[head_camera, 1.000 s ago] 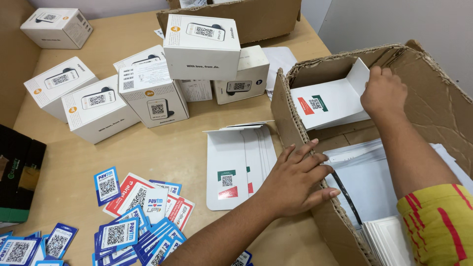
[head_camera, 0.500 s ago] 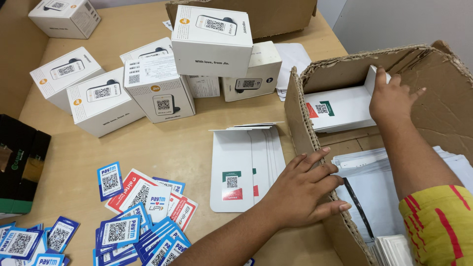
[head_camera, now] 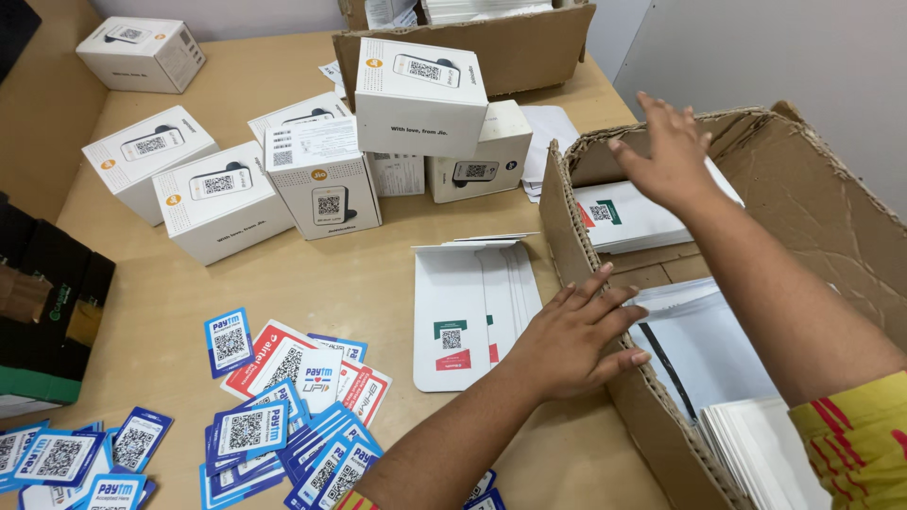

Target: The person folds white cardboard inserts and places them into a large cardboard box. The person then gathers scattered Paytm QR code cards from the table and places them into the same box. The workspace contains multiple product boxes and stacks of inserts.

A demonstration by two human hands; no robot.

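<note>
1. The stack of white envelopes [head_camera: 628, 217] lies inside the cardboard box [head_camera: 831, 217] at the right, toward its far end.
2. They look light, thin and bendable, likely slippery against each other; best pinched by an edge.
3. The right hand [head_camera: 666, 156] hovers just above them, fingers spread, holding nothing.
4. The left hand [head_camera: 572, 340] rests open on the box's near-left wall.
5. More envelopes [head_camera: 472, 312] lie on the tabletop [head_camera: 359, 274] beside it.

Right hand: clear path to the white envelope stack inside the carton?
Probably yes. The right hand hovers open just above the envelope stack in the carton, whose top is open; nothing lies between them. The left hand rests on the near wall.
</note>
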